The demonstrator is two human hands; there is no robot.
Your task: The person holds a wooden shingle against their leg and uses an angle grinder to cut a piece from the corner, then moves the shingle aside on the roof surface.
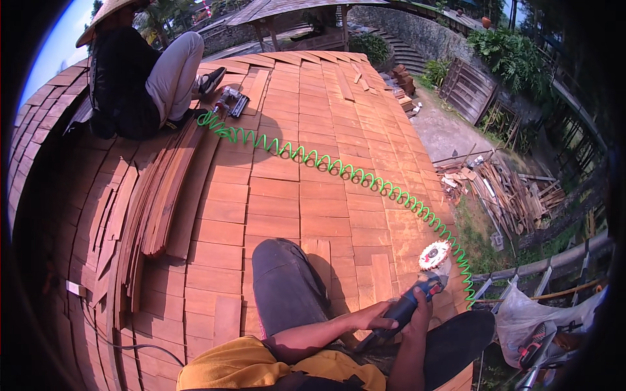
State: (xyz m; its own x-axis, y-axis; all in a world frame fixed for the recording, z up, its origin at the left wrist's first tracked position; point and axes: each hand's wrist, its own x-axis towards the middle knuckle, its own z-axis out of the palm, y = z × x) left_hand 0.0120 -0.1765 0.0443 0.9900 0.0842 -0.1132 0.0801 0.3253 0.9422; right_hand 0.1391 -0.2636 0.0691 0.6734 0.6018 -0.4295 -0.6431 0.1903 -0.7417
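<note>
An angle grinder [408, 302], blue and black, is held over my lap and tilted up toward the right. Its round toothed saw blade [435, 255] points away from me; I cannot tell whether it spins. My left hand [373, 317] is closed on the rear of the tool's body. Around the front of the body, close to the gear head, wraps my right hand [418, 318]. Just beyond the blade runs a green coiled air hose [345, 171]. Wooden shingles [270, 202] cover the roof under me.
At the upper left a person [124, 78] in a straw hat sits beside a nail gun [231, 102]. Stacked wood strips [166, 189] lie at left, near a black cord [130, 347]. The roof edge drops off on the right, where a white plastic sack [521, 316] hangs by a railing.
</note>
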